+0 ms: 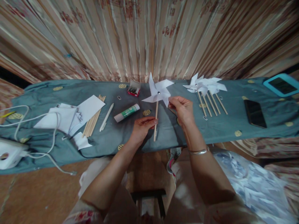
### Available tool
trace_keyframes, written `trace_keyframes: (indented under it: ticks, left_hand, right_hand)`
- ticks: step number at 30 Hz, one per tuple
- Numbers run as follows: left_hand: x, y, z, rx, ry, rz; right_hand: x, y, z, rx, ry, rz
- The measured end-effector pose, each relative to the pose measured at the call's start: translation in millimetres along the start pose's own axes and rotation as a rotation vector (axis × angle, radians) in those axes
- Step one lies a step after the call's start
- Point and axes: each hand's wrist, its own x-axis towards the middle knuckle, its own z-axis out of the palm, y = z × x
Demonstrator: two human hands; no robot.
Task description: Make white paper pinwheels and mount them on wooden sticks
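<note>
A white paper pinwheel [157, 93] on a wooden stick stands upright over the middle of the table, a silver pin at its centre. My left hand [143, 127] is closed around the lower part of the stick. With thumb and fingertips, my right hand [181, 107] pinches the lower right blade of the same pinwheel. Just left of it lie a green and white glue stick [127, 112] and an open red box of pins [134, 88]. To the right, several finished pinwheels [205, 85] lie overlapped, their sticks pointing toward me.
On the left are folded white papers [62, 118], a bundle of wooden sticks [93, 119], a white pen [106, 117] and a white cable [54, 137] from a white device [11, 152]. A black phone [255, 113] and a blue-framed tablet [282, 84] lie right. Curtains [140, 40] hang behind.
</note>
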Motion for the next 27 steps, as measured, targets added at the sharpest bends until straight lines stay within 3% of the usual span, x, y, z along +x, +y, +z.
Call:
trace_keyframes:
  ticks: [27]
  left_hand:
    - [2, 0, 2.0, 0.038, -0.002, -0.001]
  right_hand:
    - [-24, -2, 11, -0.029, -0.174, 0.054]
